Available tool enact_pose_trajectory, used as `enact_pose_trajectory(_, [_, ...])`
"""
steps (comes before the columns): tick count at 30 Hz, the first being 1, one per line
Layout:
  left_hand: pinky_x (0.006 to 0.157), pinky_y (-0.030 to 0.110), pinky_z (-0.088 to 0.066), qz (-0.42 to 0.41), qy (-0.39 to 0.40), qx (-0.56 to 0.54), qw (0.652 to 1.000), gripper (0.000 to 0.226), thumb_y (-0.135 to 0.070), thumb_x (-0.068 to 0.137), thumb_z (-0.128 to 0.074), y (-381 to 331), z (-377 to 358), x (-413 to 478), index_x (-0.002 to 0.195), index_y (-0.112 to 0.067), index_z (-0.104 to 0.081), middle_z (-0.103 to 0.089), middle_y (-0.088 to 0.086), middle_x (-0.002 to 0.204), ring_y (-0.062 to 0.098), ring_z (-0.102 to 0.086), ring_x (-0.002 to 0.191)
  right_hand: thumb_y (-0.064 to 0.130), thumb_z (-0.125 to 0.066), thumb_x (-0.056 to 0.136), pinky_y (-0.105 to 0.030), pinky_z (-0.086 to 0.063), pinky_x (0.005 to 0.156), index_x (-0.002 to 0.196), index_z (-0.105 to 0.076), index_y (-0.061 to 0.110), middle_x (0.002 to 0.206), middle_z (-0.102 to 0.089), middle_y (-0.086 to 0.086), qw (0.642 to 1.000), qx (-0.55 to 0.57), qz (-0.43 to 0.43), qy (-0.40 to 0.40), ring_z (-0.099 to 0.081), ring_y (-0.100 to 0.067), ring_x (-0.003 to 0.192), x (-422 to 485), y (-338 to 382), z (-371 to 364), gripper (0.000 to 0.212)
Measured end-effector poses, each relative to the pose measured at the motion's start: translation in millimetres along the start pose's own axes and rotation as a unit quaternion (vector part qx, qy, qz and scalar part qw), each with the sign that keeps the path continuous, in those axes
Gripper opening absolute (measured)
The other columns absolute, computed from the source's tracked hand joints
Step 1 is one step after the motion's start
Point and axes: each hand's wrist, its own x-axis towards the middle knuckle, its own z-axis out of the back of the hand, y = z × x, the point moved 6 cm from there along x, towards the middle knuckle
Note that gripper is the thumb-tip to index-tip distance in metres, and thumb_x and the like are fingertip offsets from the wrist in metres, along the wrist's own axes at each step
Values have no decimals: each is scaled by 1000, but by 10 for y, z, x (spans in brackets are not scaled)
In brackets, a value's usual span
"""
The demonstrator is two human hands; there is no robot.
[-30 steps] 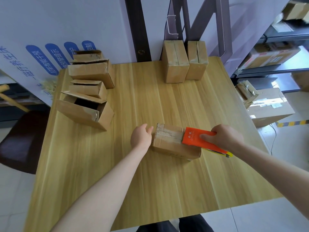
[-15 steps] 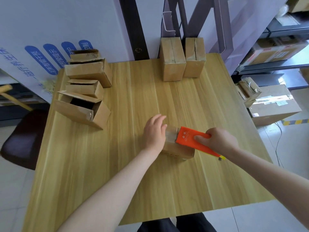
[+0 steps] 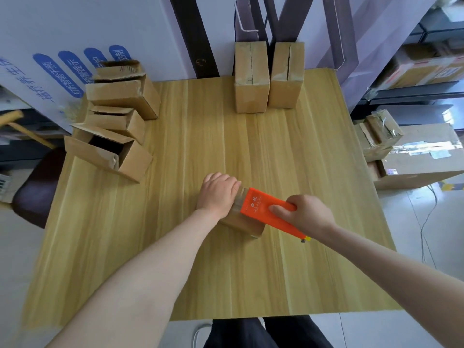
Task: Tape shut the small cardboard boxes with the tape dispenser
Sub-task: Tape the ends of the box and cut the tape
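A small cardboard box (image 3: pixel 244 226) lies in the middle of the wooden table (image 3: pixel 226 146). My left hand (image 3: pixel 218 193) lies over its left end with the fingers curled over the far edge. My right hand (image 3: pixel 307 213) grips the orange tape dispenser (image 3: pixel 263 209), which lies on top of the box with its front edge close to my left hand. Most of the box top is hidden under the hand and the dispenser.
Three open-flapped boxes (image 3: pixel 110 154) stand along the table's left edge. Two shut boxes (image 3: pixel 251 79) stand upright at the far edge. Larger cartons (image 3: pixel 414 156) and shelves lie off the table to the right, a dark chair (image 3: pixel 37 192) to the left.
My left hand moved from beside the box's left end onto its top and curled over it. The dispenser slid leftwards along the box top towards that hand.
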Motion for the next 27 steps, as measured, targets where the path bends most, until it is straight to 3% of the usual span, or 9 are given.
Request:
enact_pose_trajectory(5, [96,34,-33,3,-2,1,1000,53,-40,98,-18,14,-26,-3,88,-18,-65,-64,-3,88,21,-53,90,61,-57,83,-25,-37,50,73,-63,20,66,-61,7,1000,-9,-13,6,-59,-14,66,-54,-457,119,42])
enact_pose_trajectory(10, [100,36,-35,10,5,11,1000,53,-39,100,-18,12,-52,-5,89,-18,-66,-63,-6,87,19,-52,89,56,-61,84,-24,-38,48,66,-61,20,59,-60,6,999,-17,-42,9,-59,-11,59,-234,-951,179,40])
enact_pose_trajectory(16, [102,36,-34,7,-1,14,1000,50,-37,101,-21,-1,-50,-16,89,-17,-66,-63,-5,87,20,-52,90,66,-49,83,-21,-41,46,73,-62,22,66,-64,5,992,-111,-42,37,-65,-15,56,-28,-599,57,47])
enact_pose_trajectory(27, [105,35,-31,10,-7,4,1000,47,-32,102,-23,-25,-55,-10,95,-20,-68,-66,-6,96,19,-54,98,61,-54,83,-25,-37,57,75,-55,16,72,-56,2,979,-114,-146,89,-55,-17,67,263,-307,102,45])
